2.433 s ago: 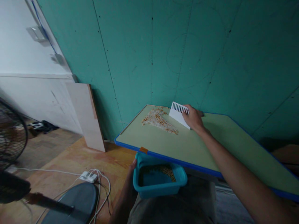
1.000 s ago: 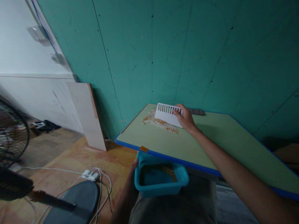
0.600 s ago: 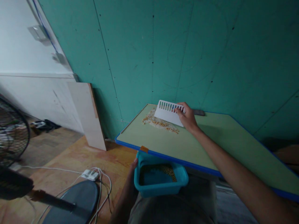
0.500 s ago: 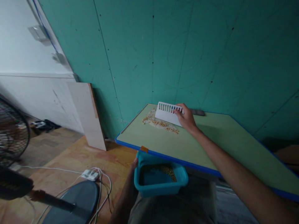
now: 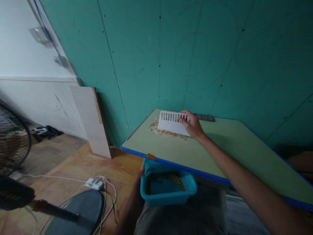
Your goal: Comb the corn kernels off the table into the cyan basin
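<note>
My right hand (image 5: 191,124) is closed on a white plastic scraper (image 5: 171,123) with a slotted top edge, which stands on the green table (image 5: 220,147) behind a strip of yellow kernels (image 5: 168,133) near the far left corner. The scraper covers much of the pile. My left hand (image 5: 140,172) holds the left wall of a teal tub (image 5: 168,195), only its fingertips showing. The tub sits on my lap just below the table's blue front edge, with some kernels lying inside.
A dark flat object (image 5: 204,117) lies at the table's far edge by the green wall. A fan (image 5: 14,163) with its round base stands at the left, beside a white power strip (image 5: 93,184) and cables. A wooden board (image 5: 90,120) leans against the wall.
My right hand has carried the scraper leftward from beside the pile to behind it, then lowered it and drawn it nearer, so the kernels now lie bunched along its front edge. The tub has stayed put.
</note>
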Demonstrator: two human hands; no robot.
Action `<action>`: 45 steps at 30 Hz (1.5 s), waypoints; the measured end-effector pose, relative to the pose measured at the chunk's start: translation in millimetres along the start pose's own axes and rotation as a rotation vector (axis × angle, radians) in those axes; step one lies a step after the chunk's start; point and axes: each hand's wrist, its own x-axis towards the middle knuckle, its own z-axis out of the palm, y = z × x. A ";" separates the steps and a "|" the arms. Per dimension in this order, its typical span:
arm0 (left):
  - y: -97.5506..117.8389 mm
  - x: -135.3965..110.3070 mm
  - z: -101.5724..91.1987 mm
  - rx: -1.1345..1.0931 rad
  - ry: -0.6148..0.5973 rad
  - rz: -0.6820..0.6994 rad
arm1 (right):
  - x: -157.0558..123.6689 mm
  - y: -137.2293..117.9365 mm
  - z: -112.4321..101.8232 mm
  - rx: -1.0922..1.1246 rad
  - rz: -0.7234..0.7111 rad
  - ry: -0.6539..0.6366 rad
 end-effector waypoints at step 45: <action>3.5 2.0 3.2 -0.009 0.005 0.082 | -6.1 -11.4 4.4 0.155 0.121 -0.051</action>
